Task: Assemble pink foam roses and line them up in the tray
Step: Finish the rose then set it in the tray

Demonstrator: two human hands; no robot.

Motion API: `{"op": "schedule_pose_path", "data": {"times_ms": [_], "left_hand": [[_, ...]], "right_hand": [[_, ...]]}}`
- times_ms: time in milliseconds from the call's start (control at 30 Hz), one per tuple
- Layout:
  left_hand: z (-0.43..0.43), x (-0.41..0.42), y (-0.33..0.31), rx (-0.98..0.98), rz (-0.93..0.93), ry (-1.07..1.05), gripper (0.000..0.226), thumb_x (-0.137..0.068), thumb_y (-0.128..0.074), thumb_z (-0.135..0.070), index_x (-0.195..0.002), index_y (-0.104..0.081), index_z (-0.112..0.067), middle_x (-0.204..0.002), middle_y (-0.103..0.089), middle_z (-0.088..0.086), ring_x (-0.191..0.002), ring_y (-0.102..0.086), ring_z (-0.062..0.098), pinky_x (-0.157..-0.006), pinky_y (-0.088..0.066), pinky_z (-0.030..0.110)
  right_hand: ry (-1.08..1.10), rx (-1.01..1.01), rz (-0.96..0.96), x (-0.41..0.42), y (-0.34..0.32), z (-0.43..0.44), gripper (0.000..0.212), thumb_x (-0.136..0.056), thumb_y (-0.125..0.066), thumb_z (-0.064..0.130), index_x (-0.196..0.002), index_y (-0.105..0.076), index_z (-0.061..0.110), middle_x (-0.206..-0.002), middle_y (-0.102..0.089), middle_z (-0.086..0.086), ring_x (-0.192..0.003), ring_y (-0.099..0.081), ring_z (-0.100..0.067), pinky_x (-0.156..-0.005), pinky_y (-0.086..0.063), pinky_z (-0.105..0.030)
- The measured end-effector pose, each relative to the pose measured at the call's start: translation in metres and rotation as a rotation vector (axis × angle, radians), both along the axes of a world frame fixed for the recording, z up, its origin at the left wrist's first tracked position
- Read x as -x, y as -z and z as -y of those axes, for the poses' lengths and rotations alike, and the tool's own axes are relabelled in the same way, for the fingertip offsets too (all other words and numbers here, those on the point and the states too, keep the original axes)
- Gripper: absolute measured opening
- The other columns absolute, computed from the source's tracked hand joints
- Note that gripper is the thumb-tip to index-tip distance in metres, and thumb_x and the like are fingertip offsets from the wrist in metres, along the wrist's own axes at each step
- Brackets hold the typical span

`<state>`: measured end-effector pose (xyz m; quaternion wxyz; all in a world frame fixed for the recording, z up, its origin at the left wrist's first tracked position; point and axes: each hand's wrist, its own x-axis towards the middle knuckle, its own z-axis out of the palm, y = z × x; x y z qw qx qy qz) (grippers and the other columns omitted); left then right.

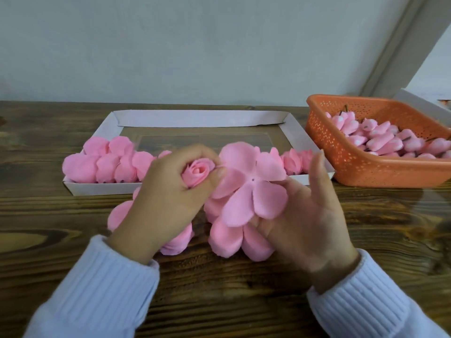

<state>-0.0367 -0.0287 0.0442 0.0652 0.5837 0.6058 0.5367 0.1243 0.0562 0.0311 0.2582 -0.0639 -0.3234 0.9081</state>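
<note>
L hand (168, 198) is just in front of the white tray (200, 118), fingers curled tight round a rolled pink rose bud (198, 172). R hand (310, 215) beside it holds a flat five-lobed petal layer (253, 191), thumb & lower fingers pinching it from below, one finger sticking up straight, the layer's edge touching the bud. Some loose petal layers (227, 236) lie on the wood table (73, 240) under both hands, finished roses (107, 164) sit in a row along the tray's near wall, & an orange basket (361, 172) at right holds more buds (380, 140).
</note>
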Motion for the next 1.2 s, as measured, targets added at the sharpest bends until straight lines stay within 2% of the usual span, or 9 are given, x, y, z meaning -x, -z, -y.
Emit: {"op": "schedule_pose_path", "data": {"times_ms": [100, 267, 367, 567, 667, 800, 1033, 1133, 1200], "left_hand": [[0.002, 0.000, 0.010, 0.040, -0.053, -0.001, 0.020, -0.088, -0.069, -0.017, -0.079, -0.062, -0.034, -0.084, -0.065, -0.010, -0.077, -0.060, 0.007, -0.066, -0.045, 0.010], [0.002, -0.006, 0.011, -0.046, -0.016, -0.051, 0.011, -0.082, -0.067, -0.031, -0.092, -0.065, -0.035, -0.082, -0.068, -0.017, -0.083, -0.063, -0.001, -0.069, -0.046, 0.007], [0.003, -0.004, 0.010, -0.156, 0.011, -0.135, 0.008, -0.088, -0.062, -0.030, -0.092, -0.066, -0.024, -0.089, -0.068, -0.016, -0.083, -0.064, 0.000, -0.073, -0.048, 0.011], [0.004, -0.007, 0.009, -0.268, 0.169, -0.181, 0.031, -0.091, -0.054, -0.028, -0.067, -0.051, -0.009, -0.061, -0.055, 0.003, -0.060, -0.053, 0.011, -0.061, -0.045, 0.019], [0.003, -0.012, 0.009, -0.275, 0.397, -0.052, 0.018, -0.078, -0.075, -0.019, -0.083, -0.059, -0.017, -0.062, -0.060, -0.010, -0.061, -0.057, 0.000, -0.064, -0.048, 0.012], [-0.001, -0.017, 0.012, -0.253, 0.531, 0.090, 0.016, -0.077, -0.074, -0.022, -0.088, -0.070, -0.031, -0.058, -0.057, -0.009, -0.059, -0.054, 0.003, -0.063, -0.049, 0.016], [-0.006, -0.022, 0.022, -0.253, 0.639, 0.173, 0.033, -0.081, -0.044, -0.033, -0.078, -0.076, -0.026, -0.087, -0.074, 0.000, -0.100, -0.066, 0.017, -0.088, -0.047, 0.028], [-0.007, -0.027, 0.024, -0.259, 0.593, 0.091, 0.041, -0.085, -0.037, -0.037, -0.082, -0.077, -0.030, -0.101, -0.073, -0.004, -0.112, -0.062, 0.018, -0.095, -0.045, 0.038], [-0.007, -0.031, 0.024, -0.290, 0.459, 0.048, 0.040, -0.091, -0.033, -0.033, -0.091, -0.073, -0.029, -0.100, -0.072, -0.013, -0.111, -0.061, 0.009, -0.097, -0.045, 0.029]], "right_hand": [[0.242, -0.306, 0.294, 0.001, 0.007, 0.003, 0.030, -0.079, -0.069, 0.034, -0.102, -0.075, 0.015, -0.110, -0.071, -0.013, -0.105, -0.067, -0.025, -0.088, -0.055, -0.035], [0.572, -0.937, 0.559, -0.002, 0.008, 0.008, 0.007, -0.083, -0.071, 0.019, -0.081, -0.071, 0.026, -0.075, -0.071, 0.008, -0.068, -0.066, -0.002, -0.057, -0.049, -0.014], [0.654, -0.923, 0.541, -0.002, 0.007, 0.007, 0.003, -0.080, -0.071, 0.021, -0.079, -0.068, 0.020, -0.072, -0.069, 0.005, -0.066, -0.063, -0.003, -0.056, -0.048, -0.015], [0.686, -0.714, 0.643, -0.002, 0.011, 0.005, 0.017, -0.084, -0.071, 0.023, -0.079, -0.070, 0.007, -0.072, -0.069, -0.009, -0.068, -0.065, -0.011, -0.060, -0.051, -0.029], [0.613, -0.617, 0.646, -0.001, 0.013, 0.005, 0.020, -0.089, -0.066, 0.021, -0.084, -0.067, 0.002, -0.086, -0.068, -0.021, -0.077, -0.065, -0.024, -0.071, -0.053, -0.046], [0.568, -0.599, 0.635, -0.001, 0.013, 0.006, 0.014, -0.092, -0.061, 0.013, -0.083, -0.069, 0.006, -0.086, -0.071, -0.018, -0.078, -0.067, -0.023, -0.072, -0.053, -0.043], [0.577, -0.636, 0.658, 0.001, 0.013, 0.008, 0.010, -0.091, -0.062, 0.015, -0.083, -0.069, 0.012, -0.082, -0.070, -0.016, -0.073, -0.065, -0.017, -0.069, -0.054, -0.040], [0.578, -0.699, 0.687, 0.001, 0.013, 0.010, 0.008, -0.090, -0.062, 0.016, -0.084, -0.067, 0.014, -0.079, -0.068, -0.017, -0.068, -0.064, -0.015, -0.064, -0.053, -0.036], [0.579, -0.745, 0.694, 0.002, 0.012, 0.012, 0.007, -0.090, -0.062, 0.017, -0.084, -0.066, 0.016, -0.078, -0.067, -0.017, -0.066, -0.063, -0.013, -0.060, -0.052, -0.032]]}}
